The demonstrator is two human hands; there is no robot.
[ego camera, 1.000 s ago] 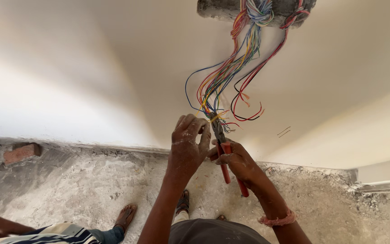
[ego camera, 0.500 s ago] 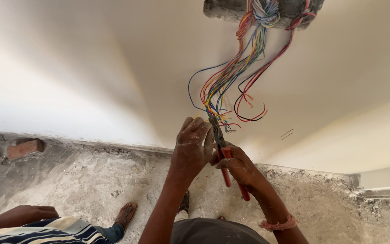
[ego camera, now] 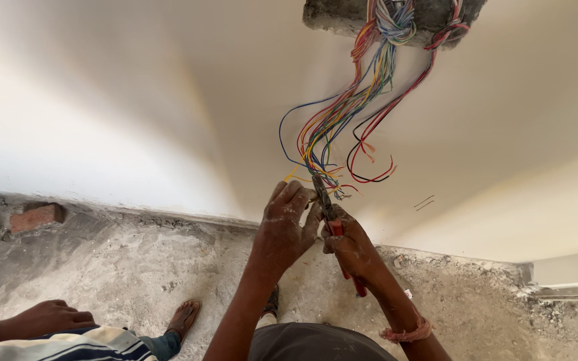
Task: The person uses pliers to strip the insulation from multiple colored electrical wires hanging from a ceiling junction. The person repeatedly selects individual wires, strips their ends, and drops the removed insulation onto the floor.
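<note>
- your right hand (ego camera: 354,249) grips red-handled pliers (ego camera: 332,227), their nose at the wires (ego camera: 332,127).
- your left hand (ego camera: 287,224) pinches wire ends beside the pliers.
- wires hang from the wall box (ego camera: 329,17) above.

Bright, soft daylight washes the wall (ego camera: 135,100) (glare at left), edges bowed by wide-angle distortion

**Around the work area**

I see a rough grey concrete floor (ego camera: 122,267), a red brick fragment (ego camera: 35,217) at the smooth cream plastered wall (ego camera: 135,100), and a co-worker's bare foot (ego camera: 183,316), resting hand (ego camera: 48,317) and striped cloth (ego camera: 68,346).
</note>
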